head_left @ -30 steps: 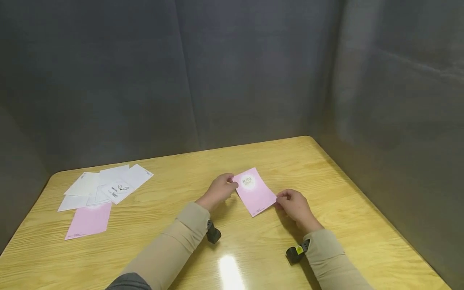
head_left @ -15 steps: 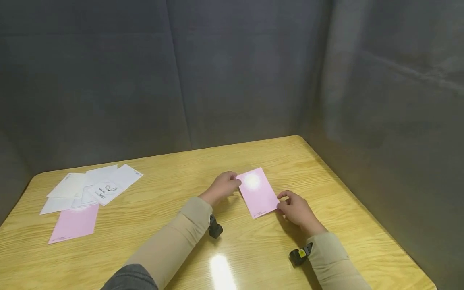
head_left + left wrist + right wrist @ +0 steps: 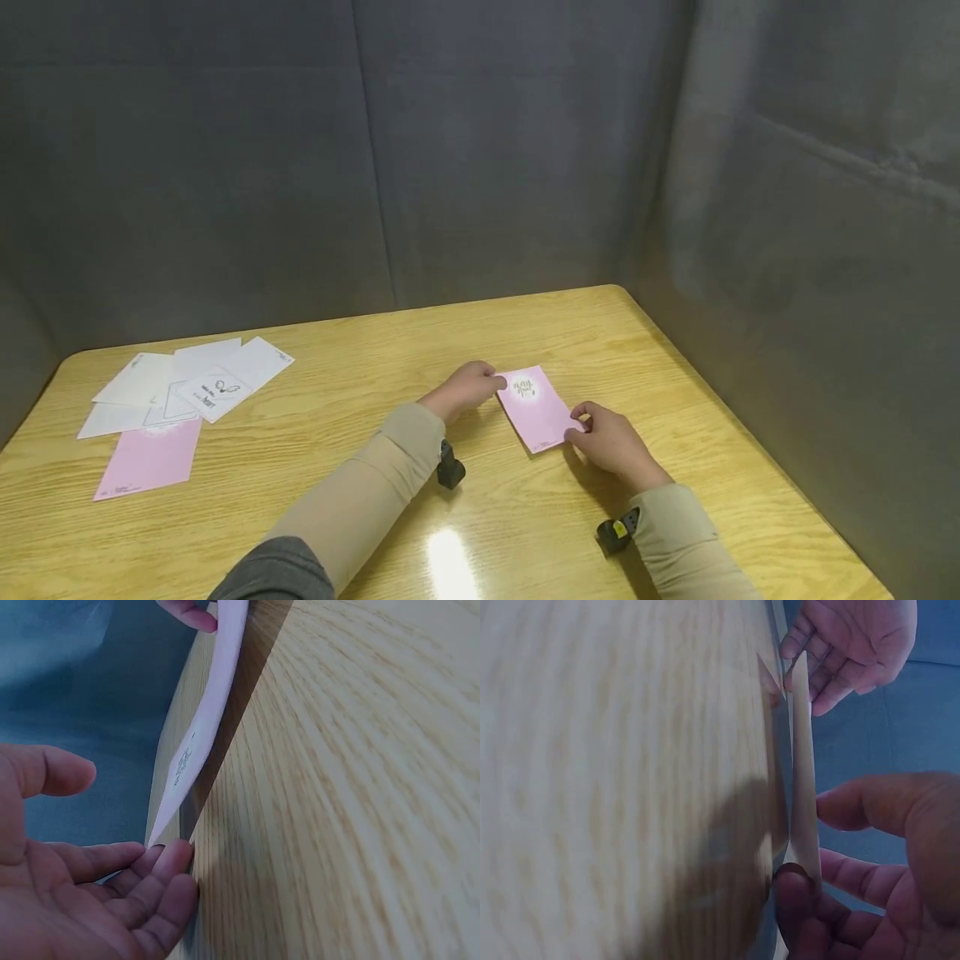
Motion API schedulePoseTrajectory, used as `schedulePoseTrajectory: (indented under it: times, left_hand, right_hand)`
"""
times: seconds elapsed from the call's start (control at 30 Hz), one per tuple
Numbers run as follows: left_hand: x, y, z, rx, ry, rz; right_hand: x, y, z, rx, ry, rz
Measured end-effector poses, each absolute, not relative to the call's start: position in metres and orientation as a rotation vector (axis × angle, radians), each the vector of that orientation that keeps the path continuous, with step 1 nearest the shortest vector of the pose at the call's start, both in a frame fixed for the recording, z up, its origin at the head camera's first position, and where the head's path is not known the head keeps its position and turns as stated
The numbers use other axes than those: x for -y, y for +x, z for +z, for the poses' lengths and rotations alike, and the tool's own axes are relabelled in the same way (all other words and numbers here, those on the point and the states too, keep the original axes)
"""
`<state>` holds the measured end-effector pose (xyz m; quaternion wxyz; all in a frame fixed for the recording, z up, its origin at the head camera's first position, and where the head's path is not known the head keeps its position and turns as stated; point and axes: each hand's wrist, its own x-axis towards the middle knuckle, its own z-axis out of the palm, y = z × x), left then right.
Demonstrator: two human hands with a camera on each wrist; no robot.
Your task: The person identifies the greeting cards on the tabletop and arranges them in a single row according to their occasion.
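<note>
A pink card [image 3: 538, 417] with a white glow and lettering is held a little off the wooden table, gently bowed in the left wrist view. My left hand [image 3: 467, 390] holds its far left corner; in the left wrist view the fingertips [image 3: 174, 856] are curled at that corner, with the thumb [image 3: 71, 772] standing apart from it. On the near right corner my right hand [image 3: 611, 443] pinches the card, thumb [image 3: 844, 806] on one face and fingers on the other. In the right wrist view the card [image 3: 802, 757] appears nearly edge-on.
Overlapping white and cream cards [image 3: 142, 379] lie in a loose group at the table's left side. Another pink card [image 3: 153, 462] sticks out below them. Grey walls [image 3: 525, 150] border the wooden table [image 3: 360, 358] at the back and right.
The held card's far edge has dipped, and its lettering shows again after glare hid it half a second ago. The head view has turned, so the card group sits farther left.
</note>
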<state>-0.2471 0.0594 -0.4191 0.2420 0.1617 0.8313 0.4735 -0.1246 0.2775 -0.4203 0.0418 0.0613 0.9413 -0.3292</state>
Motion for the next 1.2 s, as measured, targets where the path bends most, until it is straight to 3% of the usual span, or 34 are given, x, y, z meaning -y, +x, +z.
schedulePoseTrajectory:
  times: [0.5, 0.8, 1.2]
  left_hand:
    - [-0.063, -0.245, -0.419, -2.288, 0.528, 1.2]
    - [-0.067, -0.245, -0.423, -2.317, 0.521, 1.204]
    - [-0.067, -0.245, -0.418, -2.313, 0.544, 1.203]
  right_hand:
    - [-0.277, -0.128, -0.421, -2.952, 0.161, -0.678]
    - [-0.269, -0.127, -0.426, -3.102, -0.375, -0.55]
    - [-0.259, -0.126, -0.412, -3.081, -0.591, -0.327]
